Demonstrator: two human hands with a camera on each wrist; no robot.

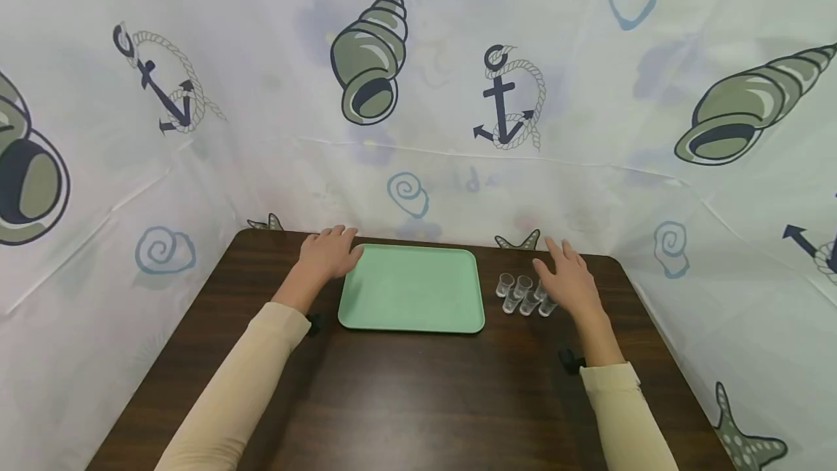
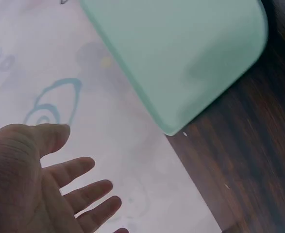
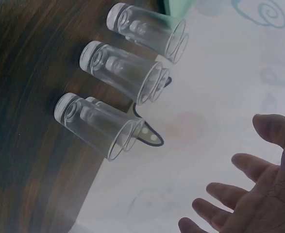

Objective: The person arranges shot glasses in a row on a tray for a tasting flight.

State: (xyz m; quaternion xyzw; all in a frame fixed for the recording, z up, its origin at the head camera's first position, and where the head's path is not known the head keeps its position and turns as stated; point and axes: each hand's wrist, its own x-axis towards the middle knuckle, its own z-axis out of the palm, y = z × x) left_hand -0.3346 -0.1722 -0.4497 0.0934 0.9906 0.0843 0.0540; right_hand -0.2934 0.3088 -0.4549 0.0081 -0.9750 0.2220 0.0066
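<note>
A pale green rectangular tray (image 1: 413,289) lies flat on the dark wooden table. My left hand (image 1: 327,251) hovers by its far left corner, fingers spread and holding nothing; in the left wrist view that hand (image 2: 50,179) is apart from the tray (image 2: 191,48). To the tray's right stands a cluster of several small clear shot glasses (image 1: 521,294), upright with their mouths up. My right hand (image 1: 567,278) is just beside and above them, partly covering some in the head view. The right wrist view shows its fingers spread, nothing held, apart from the glasses (image 3: 125,70).
The dark wood table (image 1: 405,398) reaches back to a white curtain (image 1: 445,93) printed with shells, anchors and starfish. This curtain also hangs along the left and right sides. Dark wrist-worn devices (image 1: 572,362) sit under both wrists.
</note>
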